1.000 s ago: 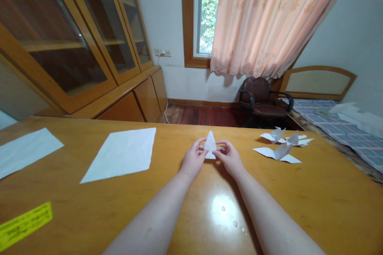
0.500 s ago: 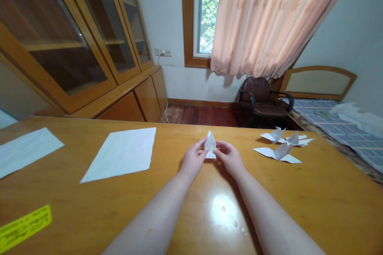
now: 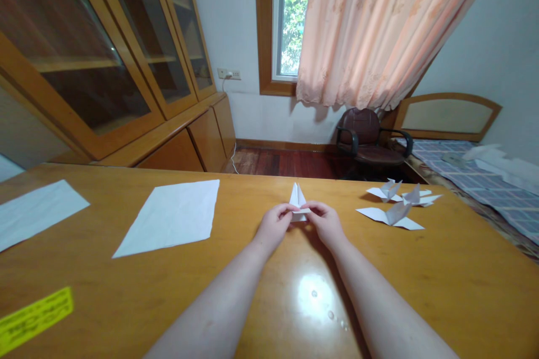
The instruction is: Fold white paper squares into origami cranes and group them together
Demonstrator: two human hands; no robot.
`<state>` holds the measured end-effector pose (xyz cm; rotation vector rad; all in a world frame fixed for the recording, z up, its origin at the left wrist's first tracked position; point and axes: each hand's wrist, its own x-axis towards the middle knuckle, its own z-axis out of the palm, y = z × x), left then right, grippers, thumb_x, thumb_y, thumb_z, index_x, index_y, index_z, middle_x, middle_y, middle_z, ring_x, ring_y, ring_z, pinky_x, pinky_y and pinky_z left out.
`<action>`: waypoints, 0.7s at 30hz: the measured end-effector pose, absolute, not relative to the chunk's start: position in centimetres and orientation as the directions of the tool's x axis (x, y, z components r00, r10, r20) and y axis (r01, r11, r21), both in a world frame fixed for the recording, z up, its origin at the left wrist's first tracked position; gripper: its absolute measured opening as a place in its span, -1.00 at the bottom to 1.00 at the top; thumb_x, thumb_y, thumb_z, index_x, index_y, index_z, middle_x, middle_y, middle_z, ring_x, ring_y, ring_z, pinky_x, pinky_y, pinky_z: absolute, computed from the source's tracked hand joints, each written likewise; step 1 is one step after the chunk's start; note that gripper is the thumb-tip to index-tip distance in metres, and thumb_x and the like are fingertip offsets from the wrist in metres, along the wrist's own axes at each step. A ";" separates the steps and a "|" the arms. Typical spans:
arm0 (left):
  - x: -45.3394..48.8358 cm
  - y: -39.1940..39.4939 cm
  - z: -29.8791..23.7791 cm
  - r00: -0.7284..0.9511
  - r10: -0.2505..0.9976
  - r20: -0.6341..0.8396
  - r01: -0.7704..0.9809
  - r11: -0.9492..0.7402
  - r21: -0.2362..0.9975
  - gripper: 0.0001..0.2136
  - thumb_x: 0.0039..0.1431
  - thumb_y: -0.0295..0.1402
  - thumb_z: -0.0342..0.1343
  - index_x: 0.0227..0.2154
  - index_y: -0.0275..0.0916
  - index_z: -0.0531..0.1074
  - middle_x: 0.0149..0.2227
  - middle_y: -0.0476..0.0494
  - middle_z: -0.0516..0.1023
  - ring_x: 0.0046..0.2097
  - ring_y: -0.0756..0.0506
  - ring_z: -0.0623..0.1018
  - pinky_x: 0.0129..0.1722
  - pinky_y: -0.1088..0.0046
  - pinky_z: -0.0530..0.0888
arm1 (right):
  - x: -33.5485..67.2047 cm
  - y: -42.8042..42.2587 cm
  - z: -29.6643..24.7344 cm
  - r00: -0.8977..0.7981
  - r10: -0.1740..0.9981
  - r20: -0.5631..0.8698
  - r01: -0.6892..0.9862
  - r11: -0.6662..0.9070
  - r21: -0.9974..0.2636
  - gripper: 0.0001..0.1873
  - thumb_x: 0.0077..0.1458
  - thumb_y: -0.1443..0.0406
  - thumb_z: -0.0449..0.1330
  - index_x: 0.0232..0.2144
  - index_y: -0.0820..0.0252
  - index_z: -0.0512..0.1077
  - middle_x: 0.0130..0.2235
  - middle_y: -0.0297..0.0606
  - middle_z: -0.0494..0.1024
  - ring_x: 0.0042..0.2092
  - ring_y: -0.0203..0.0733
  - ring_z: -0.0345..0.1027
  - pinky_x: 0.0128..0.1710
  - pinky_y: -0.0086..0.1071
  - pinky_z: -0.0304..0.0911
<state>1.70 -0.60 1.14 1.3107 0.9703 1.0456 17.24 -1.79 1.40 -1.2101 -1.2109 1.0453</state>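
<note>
My left hand (image 3: 273, 224) and my right hand (image 3: 325, 221) meet over the middle of the wooden table (image 3: 261, 314). Both pinch a small folded white paper piece (image 3: 297, 197) between thumb and fingers. Its pointed tip sticks up above my fingers, and its lower edge lies across my fingertips. The fingers of both hands are curled closed on the paper's base.
Several folded white paper shapes (image 3: 393, 206) lie on the table to the right. A flat white sheet (image 3: 170, 216) lies to the left, another sheet (image 3: 36, 211) at the far left, and a yellow label (image 3: 33, 317) near the front left. A chair (image 3: 370, 140) stands beyond the table.
My fingers have shifted on the folded paper; its tip now stands more upright and a flap is folded across the base. Arms stayed in place.
</note>
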 end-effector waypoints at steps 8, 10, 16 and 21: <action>1.8 -0.6 1.6 0.275 0.957 -0.091 -0.157 0.138 0.978 -0.69 0.00 -0.11 0.11 -0.37 -0.29 0.43 -0.37 -0.09 0.49 -0.37 -0.02 0.48 -0.44 0.52 0.43 | 17.4 -1.7 0.9 0.093 0.972 0.216 0.168 0.198 -0.966 -0.85 -0.14 0.33 0.17 -0.48 0.14 0.54 -0.26 -0.22 0.52 -0.19 -0.15 0.37 -0.13 -0.28 0.24; 1.8 -0.6 1.6 0.253 0.964 -0.084 -0.158 0.127 0.979 -0.74 -0.03 -0.17 0.15 -0.38 -0.28 0.42 -0.40 -0.07 0.50 -0.38 -0.02 0.49 -0.42 0.51 0.42 | 17.5 -1.7 1.0 0.064 0.973 0.223 0.180 0.208 -0.961 -0.85 -0.14 0.33 0.17 -0.49 0.12 0.56 -0.24 -0.21 0.49 -0.17 -0.15 0.36 -0.12 -0.28 0.23; 1.9 -0.4 1.2 0.229 0.971 -0.065 -0.181 0.108 0.978 -0.78 -0.07 -0.37 0.20 -0.33 -0.27 0.37 -0.45 -0.03 0.51 -0.42 0.00 0.51 -0.38 0.52 0.40 | 17.7 -1.8 1.3 -0.026 0.970 0.240 0.120 0.241 -0.963 -0.84 -0.06 0.27 0.16 -0.47 0.10 0.57 -0.20 -0.22 0.46 -0.12 -0.14 0.33 -0.06 -0.27 0.19; 2.0 -0.2 0.7 0.233 0.972 -0.024 -0.218 0.076 0.973 -0.80 -0.07 -0.39 0.19 -0.36 -0.25 0.32 -0.44 0.00 0.47 -0.44 0.03 0.50 -0.42 0.56 0.38 | 17.2 -1.8 1.3 0.019 0.987 0.160 0.080 0.158 -0.984 -0.84 -0.12 0.21 0.26 -0.43 0.15 0.51 -0.33 -0.24 0.47 -0.26 -0.19 0.35 -0.22 -0.30 0.25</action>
